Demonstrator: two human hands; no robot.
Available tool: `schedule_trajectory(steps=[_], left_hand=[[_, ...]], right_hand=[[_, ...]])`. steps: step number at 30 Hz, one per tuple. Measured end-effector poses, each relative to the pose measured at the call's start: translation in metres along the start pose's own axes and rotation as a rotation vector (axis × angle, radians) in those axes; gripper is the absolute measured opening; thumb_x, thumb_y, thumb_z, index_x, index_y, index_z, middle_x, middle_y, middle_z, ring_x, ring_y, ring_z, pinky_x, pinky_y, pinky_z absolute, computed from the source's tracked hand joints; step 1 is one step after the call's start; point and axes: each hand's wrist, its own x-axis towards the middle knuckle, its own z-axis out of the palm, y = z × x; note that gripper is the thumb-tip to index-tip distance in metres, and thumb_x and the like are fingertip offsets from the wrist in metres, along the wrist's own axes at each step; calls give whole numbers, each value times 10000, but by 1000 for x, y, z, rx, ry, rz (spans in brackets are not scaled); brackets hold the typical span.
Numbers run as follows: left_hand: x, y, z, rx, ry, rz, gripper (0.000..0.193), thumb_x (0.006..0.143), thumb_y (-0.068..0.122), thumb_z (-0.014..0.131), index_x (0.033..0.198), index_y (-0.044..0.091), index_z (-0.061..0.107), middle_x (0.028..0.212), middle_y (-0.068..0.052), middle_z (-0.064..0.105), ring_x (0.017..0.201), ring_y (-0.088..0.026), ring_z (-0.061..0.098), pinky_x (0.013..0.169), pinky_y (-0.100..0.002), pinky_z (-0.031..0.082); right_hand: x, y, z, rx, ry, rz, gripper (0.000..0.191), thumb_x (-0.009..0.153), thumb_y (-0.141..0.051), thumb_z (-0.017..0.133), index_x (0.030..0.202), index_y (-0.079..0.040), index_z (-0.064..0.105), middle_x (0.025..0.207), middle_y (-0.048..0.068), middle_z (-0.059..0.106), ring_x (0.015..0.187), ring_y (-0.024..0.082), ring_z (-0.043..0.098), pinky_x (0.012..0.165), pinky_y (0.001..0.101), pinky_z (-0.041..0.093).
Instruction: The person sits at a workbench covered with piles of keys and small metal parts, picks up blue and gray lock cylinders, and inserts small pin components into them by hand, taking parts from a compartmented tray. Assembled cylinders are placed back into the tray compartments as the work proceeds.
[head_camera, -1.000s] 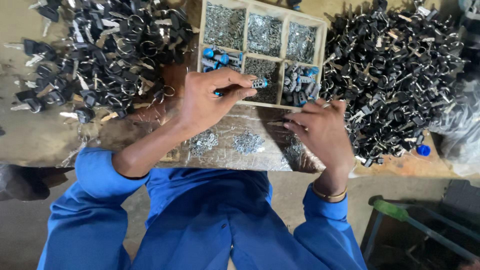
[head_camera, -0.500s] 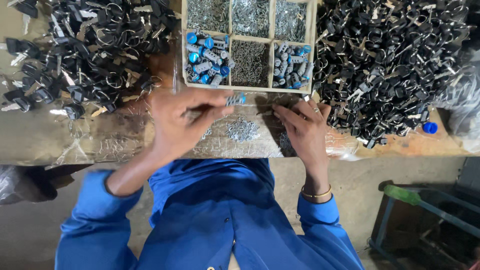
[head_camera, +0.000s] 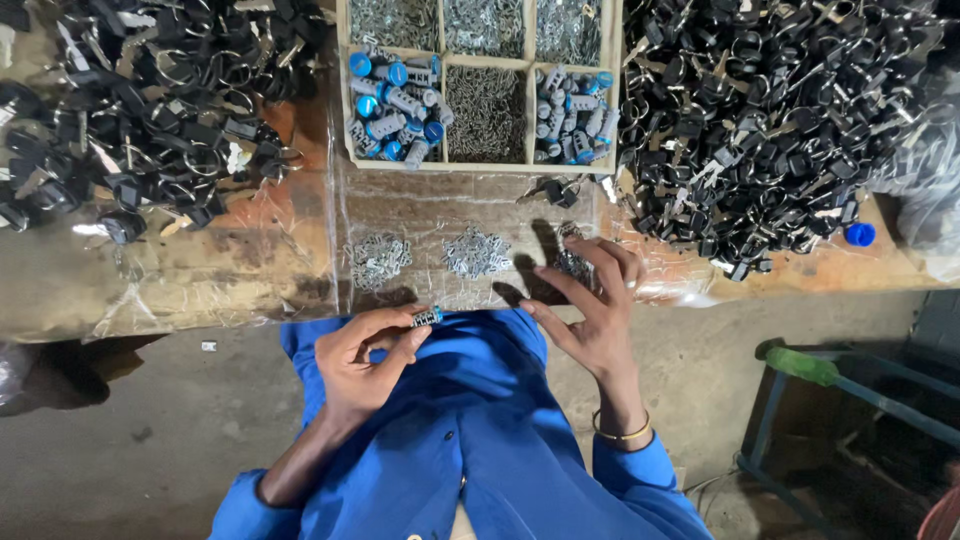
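Pinching a small grey cylinder with a blue end (head_camera: 427, 318) between thumb and fingertips, the left hand (head_camera: 365, 362) is closed on it just off the near edge of the bench (head_camera: 200, 270), over the blue shirt (head_camera: 480, 440). The right hand (head_camera: 590, 310) is spread open, holding nothing, its fingertips touching or just above a small heap of silvery metal bits (head_camera: 572, 262) on the clear plastic sheet; I cannot tell which.

The grip on the cylinder looks light and sits over the lap, not the bench, so a slip would likely drop the part onto the shirt or the floor. The right fingers could also scatter the tiny bits, or mix them with the two neighbouring heaps (head_camera: 476, 250) that lie between the hands.

Beyond both hands stands a wooden compartment tray (head_camera: 344, 100); its compartment ahead of the left hand holds more blue-capped cylinders (head_camera: 393, 110). Black piles of parts with rings lie outward of the left hand (head_camera: 140, 110) and outward of the right (head_camera: 770, 120).
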Motion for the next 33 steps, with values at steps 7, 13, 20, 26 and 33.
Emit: schedule_trajectory(steps=[7,13,20,26,33], left_hand=[[-3,-14,-1,36,7,35,280,895,-55,772,1168,-49,708,1116,-149,767,805,-107,726,560,-209,576],[1,-18,0,156,30,163,255,864,-27,825,1102,-22,733,1089,-126,777,837,-113,742,597,-201,534],[4,-12,1,288,75,175,267,825,32,878,1066,20,763,965,-80,795,616,-36,607,551,-191,453],[5,-9,-2,273,65,174,247,841,46,871,1065,27,768,999,-74,802,600,-26,592,531,-197,452],[3,-9,-10,274,11,198,216,865,41,841,1067,41,762,1115,-96,790,782,-101,754,538,-212,489]], right_hand=[[-17,-2,8,-9,16,52,610,771,-439,905,1260,-137,700,1478,143,493,1362,384,387,1141,519,288],[-29,-7,12,-106,-24,-185,312,796,-208,879,1084,-245,765,1239,-15,680,1212,256,557,1086,473,312],[-23,-40,28,266,-24,-70,225,848,-17,822,1048,-82,742,1058,21,723,979,194,680,966,354,415],[-8,-66,48,391,-11,-18,194,842,16,818,1015,-60,772,1025,50,732,923,214,663,892,322,426],[-5,-81,62,546,-6,185,230,844,-35,852,1026,-67,715,930,13,750,793,135,621,832,294,441]])
